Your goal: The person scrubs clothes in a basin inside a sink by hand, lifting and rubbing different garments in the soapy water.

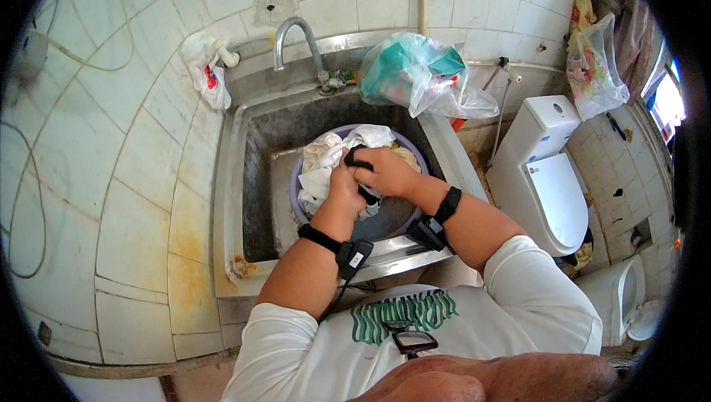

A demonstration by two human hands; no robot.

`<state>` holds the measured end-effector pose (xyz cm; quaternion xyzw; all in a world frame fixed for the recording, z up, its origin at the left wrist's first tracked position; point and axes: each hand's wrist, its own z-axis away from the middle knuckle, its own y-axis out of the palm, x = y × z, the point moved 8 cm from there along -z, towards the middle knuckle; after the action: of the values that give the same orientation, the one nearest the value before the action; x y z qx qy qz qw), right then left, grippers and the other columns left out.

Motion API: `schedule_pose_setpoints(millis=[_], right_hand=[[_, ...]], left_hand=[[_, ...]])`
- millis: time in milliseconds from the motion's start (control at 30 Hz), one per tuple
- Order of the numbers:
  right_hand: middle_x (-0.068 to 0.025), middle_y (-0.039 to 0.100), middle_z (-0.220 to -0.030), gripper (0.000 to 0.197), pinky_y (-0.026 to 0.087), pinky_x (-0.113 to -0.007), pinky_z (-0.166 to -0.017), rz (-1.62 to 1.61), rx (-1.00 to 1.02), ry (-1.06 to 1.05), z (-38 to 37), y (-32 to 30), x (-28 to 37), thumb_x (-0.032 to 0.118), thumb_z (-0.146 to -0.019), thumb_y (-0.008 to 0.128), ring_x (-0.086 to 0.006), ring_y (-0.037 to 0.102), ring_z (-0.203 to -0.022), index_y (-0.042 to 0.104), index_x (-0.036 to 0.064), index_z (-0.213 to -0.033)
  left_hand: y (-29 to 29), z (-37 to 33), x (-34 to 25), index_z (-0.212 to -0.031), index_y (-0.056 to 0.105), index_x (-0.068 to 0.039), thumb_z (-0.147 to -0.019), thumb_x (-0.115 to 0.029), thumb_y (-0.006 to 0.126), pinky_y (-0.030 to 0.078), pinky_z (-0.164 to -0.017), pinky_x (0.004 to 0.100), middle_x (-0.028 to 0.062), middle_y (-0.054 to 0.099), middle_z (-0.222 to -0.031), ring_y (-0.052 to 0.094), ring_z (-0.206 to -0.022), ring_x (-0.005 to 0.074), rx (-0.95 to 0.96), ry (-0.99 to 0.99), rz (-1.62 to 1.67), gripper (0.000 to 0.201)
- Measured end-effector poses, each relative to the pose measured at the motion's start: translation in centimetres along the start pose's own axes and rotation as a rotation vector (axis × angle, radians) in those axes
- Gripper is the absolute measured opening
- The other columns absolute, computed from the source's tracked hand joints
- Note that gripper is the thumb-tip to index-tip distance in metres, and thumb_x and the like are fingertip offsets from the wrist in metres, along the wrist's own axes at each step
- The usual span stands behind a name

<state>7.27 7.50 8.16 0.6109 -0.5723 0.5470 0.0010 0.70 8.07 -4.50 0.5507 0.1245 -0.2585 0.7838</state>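
Note:
Both my hands are closed together over a purple basin (294, 183) standing in the metal sink (255, 150). Between them is a small black cloth (357, 158), bunched up, with one dark end out above the fingers and another below. My left hand (345, 186) grips it from the left side. From the right, my right hand (392, 173) wraps its fingers round the same cloth. White and cream laundry (372, 135) is heaped in the basin behind and beside my hands. Greyish water (394, 218) shows at the basin's near right.
A curved faucet (296, 24) rises at the sink's back edge. A clear plastic bag with teal packages (415, 69) rests on the back right corner. Another plastic bag (207, 72) hangs on the tiled wall at left. A white toilet (555, 195) stands to the right.

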Motion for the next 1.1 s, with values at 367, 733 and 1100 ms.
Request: schedule_pose_setpoints(millis=[367,733,1100], right_hand=[[-0.0284,0.060,-0.092,0.032,0.045,-0.047,-0.076,-0.068,-0.248,0.330,0.0,-1.8,-5.2,0.030,-0.092,0.050,-0.0460,0.055,-0.090,0.054,0.0012,-0.104],[-0.0204,0.057,-0.085,0.028,0.045,-0.039,-0.070,0.043,-0.045,-0.156,0.5,-0.8,3.0,0.022,-0.082,0.063,-0.0361,0.056,-0.077,0.051,0.0004,-0.094],[-0.0257,0.060,-0.089,0.029,0.046,-0.047,-0.074,0.044,-0.225,0.275,-0.1,-1.5,-3.9,0.029,-0.086,0.057,-0.0443,0.057,-0.087,0.057,0.0012,-0.096]], left_hand=[[3.7,2.7,0.1,-0.117,0.054,-0.013,-0.095,-0.044,0.042,0.049,-0.084,0.0441,0.0064,0.062,-0.109,0.061,-0.097,0.0263,-0.048,0.004,-0.167,0.040],[0.6,0.9,-1.1,-0.113,0.051,-0.010,-0.096,-0.044,0.039,0.047,-0.084,0.0421,0.0104,0.057,-0.105,0.057,-0.097,0.0255,0.063,0.103,0.042,0.040],[2.1,1.1,0.1,-0.115,0.054,-0.008,-0.096,-0.046,0.038,0.048,-0.086,0.0451,0.0105,0.061,-0.109,0.060,-0.098,0.0281,-0.069,0.045,-0.073,0.044]])
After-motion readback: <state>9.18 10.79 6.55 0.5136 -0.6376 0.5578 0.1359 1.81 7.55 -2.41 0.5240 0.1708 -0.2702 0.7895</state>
